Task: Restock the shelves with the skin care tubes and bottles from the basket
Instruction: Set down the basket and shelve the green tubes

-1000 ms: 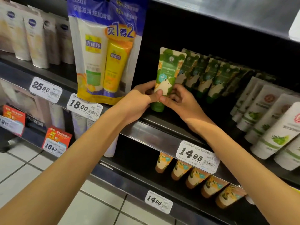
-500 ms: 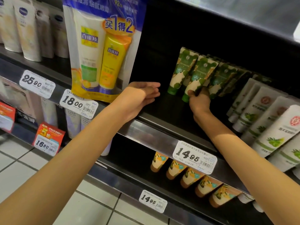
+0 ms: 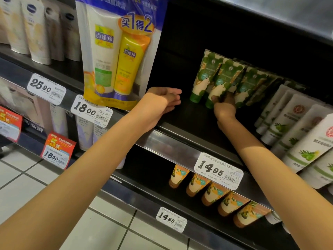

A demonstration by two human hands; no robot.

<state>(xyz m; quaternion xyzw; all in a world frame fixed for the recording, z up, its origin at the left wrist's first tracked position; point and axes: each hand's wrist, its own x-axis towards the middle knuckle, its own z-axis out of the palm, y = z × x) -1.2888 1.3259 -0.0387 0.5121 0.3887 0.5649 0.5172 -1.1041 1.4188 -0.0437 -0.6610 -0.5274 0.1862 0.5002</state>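
1. Green tubes with a cream and leaf print stand cap-down in a row on the dark shelf. They lean back and overlap one another toward the right.
2. The right hand reaches in at the foot of that row. Its fingers pinch the lower part of the second green tube, with the thumb on the front face and the rest hidden behind.
3. The first green tube, at the left end of the row, stands just beside the pinched one, and their edges touch.
4. The left hand hovers over the bare stretch of the shelf, well left of the row. Its fingers are loosely spread and slightly bent, holding nothing.
5. A promo pack holding one white and one yellow tube stands just left of the left hand.
6. White tubes with an olive print fill the shelf to the right of the green row.
7. Orange tubes stand in a row on the shelf below.
8. A price tag reading 14.95 sits on the shelf edge under the right forearm, and another price label reading 18.00 sits below the promo pack.
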